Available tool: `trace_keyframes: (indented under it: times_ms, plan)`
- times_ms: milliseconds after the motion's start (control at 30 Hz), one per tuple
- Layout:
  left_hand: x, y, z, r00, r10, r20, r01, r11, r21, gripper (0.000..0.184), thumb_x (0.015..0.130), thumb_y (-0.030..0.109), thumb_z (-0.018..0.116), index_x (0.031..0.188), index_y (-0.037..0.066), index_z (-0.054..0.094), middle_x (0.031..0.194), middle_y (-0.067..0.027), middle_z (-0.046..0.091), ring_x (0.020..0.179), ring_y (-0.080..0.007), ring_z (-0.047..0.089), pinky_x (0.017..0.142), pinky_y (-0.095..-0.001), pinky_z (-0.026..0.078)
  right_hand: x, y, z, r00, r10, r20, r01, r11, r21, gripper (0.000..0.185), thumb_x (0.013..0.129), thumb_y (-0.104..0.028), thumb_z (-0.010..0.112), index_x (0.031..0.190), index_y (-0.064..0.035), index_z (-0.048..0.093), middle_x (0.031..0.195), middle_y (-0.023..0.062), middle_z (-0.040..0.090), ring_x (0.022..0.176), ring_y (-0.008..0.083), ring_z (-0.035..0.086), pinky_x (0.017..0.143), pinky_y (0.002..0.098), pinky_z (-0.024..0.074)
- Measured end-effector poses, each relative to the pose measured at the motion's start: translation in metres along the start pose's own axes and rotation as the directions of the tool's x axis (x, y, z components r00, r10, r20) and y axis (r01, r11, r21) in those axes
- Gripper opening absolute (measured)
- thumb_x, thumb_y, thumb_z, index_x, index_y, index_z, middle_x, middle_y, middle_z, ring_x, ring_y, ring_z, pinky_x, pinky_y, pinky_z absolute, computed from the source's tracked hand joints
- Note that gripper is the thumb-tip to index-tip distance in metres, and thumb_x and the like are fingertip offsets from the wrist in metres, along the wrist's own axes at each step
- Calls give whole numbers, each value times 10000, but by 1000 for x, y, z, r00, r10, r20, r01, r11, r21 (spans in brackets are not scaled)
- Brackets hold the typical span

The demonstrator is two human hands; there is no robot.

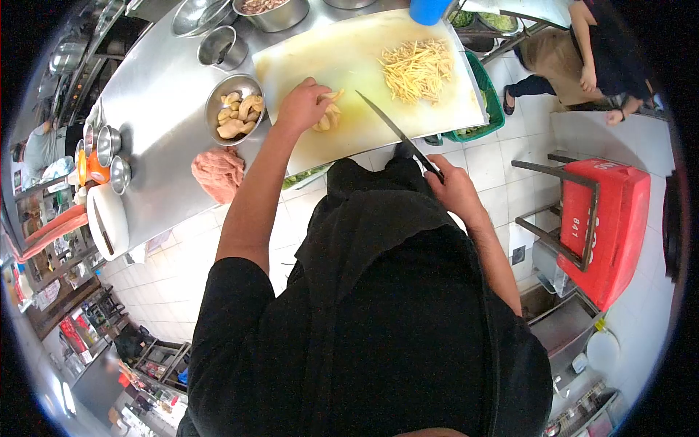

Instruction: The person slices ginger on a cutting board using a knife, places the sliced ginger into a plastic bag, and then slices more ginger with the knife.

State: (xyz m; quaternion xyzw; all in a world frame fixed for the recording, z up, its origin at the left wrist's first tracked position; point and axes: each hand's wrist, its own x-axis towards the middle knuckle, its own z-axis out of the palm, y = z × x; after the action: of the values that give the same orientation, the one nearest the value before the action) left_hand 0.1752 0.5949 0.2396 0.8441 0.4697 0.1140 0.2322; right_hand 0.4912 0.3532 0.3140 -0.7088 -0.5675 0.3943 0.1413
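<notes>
My right hand (453,186) is closed around the handle of a long kitchen knife (389,122). Its blade points up and left over the front part of the pale cutting board (328,58). My left hand (303,105) rests on the board, fingers curled over a pale yellow, knobby piece of what looks like peeled ginger (329,118). The fingers partly hide that piece. To the right on the board lies a heap of thin yellow strips (416,71). Left of the board, a metal bowl (211,116) holds several similar knobby pieces.
A pink cloth (218,176) lies at the steel table's (160,156) front edge. Metal bowls, one with chopped contents (273,16), stand behind. A blue container (428,11) and green basket (489,87) flank the board's right. A person (575,54) is at upper right, near a red box (608,226).
</notes>
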Motion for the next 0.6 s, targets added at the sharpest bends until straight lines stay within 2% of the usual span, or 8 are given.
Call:
trace_keyframes:
  times_ms: [67,100,200,300,400,500,600]
  plan:
    - [2,-4,3,999,30,-17,-31,999,-17,286,900,231,741,1147,91,773,1004,-127,655,891,-335,696,827,-441,562,0,3,4,999,-38,18,37,999,31,307,988,-220,665,1267,-94,642,924,283,733,920,474,710,802,548,551]
    - [2,-4,3,1000,19,-8,-19,1000,-18,278,901,231,739,1138,90,774,1001,-129,656,896,-335,697,828,-441,562,1,5,6,996,-82,20,82,996,29,273,1000,-213,644,1227,-63,651,860,258,728,851,417,731,775,510,564]
    - [7,-4,5,1000,1,10,-1,1000,-18,255,904,229,735,1111,86,778,995,-132,658,906,-335,700,828,-440,564,7,6,6,979,12,203,-67,962,265,258,1030,-203,606,1233,-47,640,776,180,698,666,274,689,640,406,559]
    - [8,-1,4,999,-31,12,31,999,-29,222,900,224,736,1075,96,779,996,-124,658,922,-333,699,831,-444,562,20,2,4,913,44,405,-254,840,480,264,1060,-199,561,1260,-39,628,753,90,641,563,134,570,523,293,486]
    - [7,7,2,996,-86,16,86,995,-50,181,890,218,736,1035,117,778,1010,-103,660,954,-332,688,845,-455,555,36,6,12,884,15,468,-296,792,534,288,1076,-200,537,1308,-47,611,784,66,635,522,102,525,471,254,439]
    - [7,10,1,996,-88,4,88,995,-42,174,891,220,733,1027,119,775,1010,-101,664,949,-329,687,839,-457,553,43,2,13,872,-8,490,-312,762,568,305,1077,-197,532,1331,-44,601,787,71,640,526,111,535,476,261,449]
    - [7,6,6,997,-56,-46,52,996,-71,170,899,222,730,1025,115,770,985,-108,663,913,-323,691,812,-448,555,49,-5,10,858,-13,514,-334,746,576,279,1084,-175,549,1325,-46,607,788,34,638,576,75,546,508,228,449]
